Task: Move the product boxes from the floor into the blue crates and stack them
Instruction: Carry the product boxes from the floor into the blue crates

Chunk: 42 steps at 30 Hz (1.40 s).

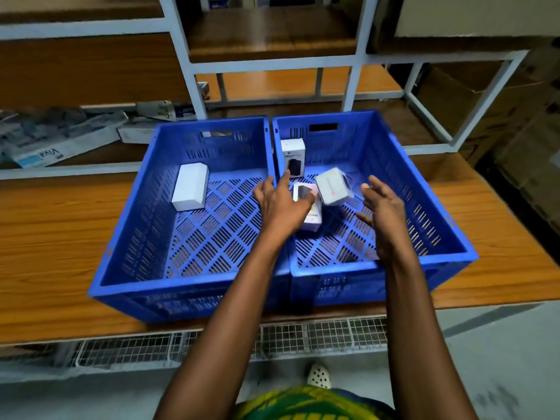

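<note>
Two blue crates stand side by side on a wooden shelf. The left crate holds one plain white box lying near its left wall. In the right crate a white product box stands upright in the far left corner. A second box lies on the floor, partly under my left hand. A third box is tilted and blurred between my hands, with no fingers around it. My left hand is spread over the divide between the crates. My right hand hovers open over the right crate.
The wooden shelf extends to both sides of the crates. Flat printed packets lie at the back left. White metal rack posts rise behind. Cardboard cartons sit at the right. Wire mesh runs below the shelf edge, near my shoe.
</note>
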Motion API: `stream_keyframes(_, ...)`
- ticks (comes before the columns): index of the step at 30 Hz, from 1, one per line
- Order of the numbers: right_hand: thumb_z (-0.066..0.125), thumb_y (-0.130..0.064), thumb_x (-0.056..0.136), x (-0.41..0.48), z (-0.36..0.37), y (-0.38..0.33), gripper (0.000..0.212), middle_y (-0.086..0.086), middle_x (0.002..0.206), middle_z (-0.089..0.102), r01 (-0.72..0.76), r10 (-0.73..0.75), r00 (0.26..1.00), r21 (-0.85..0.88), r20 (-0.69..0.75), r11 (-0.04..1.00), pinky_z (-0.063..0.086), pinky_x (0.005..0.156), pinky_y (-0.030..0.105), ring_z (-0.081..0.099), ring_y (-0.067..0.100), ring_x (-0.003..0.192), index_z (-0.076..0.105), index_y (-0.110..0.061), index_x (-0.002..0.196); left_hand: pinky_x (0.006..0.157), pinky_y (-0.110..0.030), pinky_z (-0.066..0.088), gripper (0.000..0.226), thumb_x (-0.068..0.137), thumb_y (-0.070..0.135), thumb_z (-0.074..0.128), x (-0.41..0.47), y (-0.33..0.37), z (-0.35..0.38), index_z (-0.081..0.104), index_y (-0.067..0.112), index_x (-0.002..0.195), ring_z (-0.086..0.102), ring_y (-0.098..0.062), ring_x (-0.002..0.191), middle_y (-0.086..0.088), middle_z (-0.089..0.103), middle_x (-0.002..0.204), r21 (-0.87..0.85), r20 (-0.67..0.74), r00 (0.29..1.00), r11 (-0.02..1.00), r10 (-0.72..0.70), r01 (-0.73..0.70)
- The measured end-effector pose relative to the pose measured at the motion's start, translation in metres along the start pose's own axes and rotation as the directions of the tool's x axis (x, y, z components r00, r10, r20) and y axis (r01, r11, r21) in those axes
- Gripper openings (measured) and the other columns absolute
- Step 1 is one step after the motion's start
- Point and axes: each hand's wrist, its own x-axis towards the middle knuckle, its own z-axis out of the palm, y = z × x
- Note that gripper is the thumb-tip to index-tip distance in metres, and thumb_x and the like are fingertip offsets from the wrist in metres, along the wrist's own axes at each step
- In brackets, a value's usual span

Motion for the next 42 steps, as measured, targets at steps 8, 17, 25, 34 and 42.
stream_keyframes(8,0.058,-0.014,0.102,-0.061,-0.002,-0.002,0.022,-0.002,0.107,0.070,0.060,-0.059,0.998,0.044,-0.022,0.997,0.055,0.076,0.026,0.066,0.014,0.094,0.068,-0.018,0.121,0.120,-0.042,0.022,0.066,0.093,0.038,0.068,-0.054,-0.027,-0.037,0.042,0.023,0.152,0.017,-0.022,0.149,-0.007,0.036,0.157,-0.090,-0.057,0.994,0.991,0.097,-0.102)
stream_keyframes(17,0.055,-0.003,0.102,-0.151,0.020,0.029,0.017,0.009,0.101,0.073,0.132,-0.133,0.991,0.081,0.008,0.988,0.059,0.074,0.025,0.068,0.019,0.079,0.070,-0.010,0.106,0.105,-0.050,0.046,0.046,0.088,0.040,0.071,-0.108,-0.073,-0.048,0.059,0.032,0.132,0.052,-0.019,0.130,0.008,0.062,0.131,-0.265,-0.132,0.976,0.943,0.171,-0.201)
stream_keyframes(25,0.055,-0.005,0.103,-0.209,0.033,0.035,0.017,0.008,0.099,0.074,0.124,-0.135,0.965,0.063,0.224,0.990,0.060,0.075,0.027,0.071,0.017,0.078,0.071,-0.012,0.103,0.099,-0.047,0.052,0.042,0.086,0.032,0.073,-0.189,-0.097,-0.064,0.064,0.025,0.127,0.063,-0.011,0.119,0.011,0.071,0.116,-0.325,-0.307,0.940,0.912,0.149,-0.250)
stream_keyframes(34,0.057,-0.006,0.102,-0.305,-0.005,0.081,0.017,0.012,0.106,0.074,0.039,-0.003,0.804,-0.047,0.595,0.998,0.059,0.075,0.029,0.070,0.023,0.086,0.071,-0.015,0.103,0.081,-0.017,0.049,0.021,0.090,0.013,0.074,-0.348,-0.132,-0.052,0.072,0.013,0.111,0.068,-0.006,0.095,0.001,0.075,0.102,-0.421,-0.552,0.816,0.902,-0.170,-0.096)
stream_keyframes(42,0.061,-0.012,0.101,-0.446,-0.057,0.150,0.016,0.001,0.102,0.077,-0.026,0.290,0.469,-0.315,0.834,0.949,0.056,0.072,0.028,0.072,0.017,0.085,0.075,-0.017,0.108,0.073,-0.025,0.054,0.011,0.089,0.018,0.076,-0.568,-0.176,-0.018,0.077,0.022,0.099,0.069,-0.004,0.088,0.009,0.076,0.092,-0.512,-0.670,0.558,0.849,-0.490,0.130)
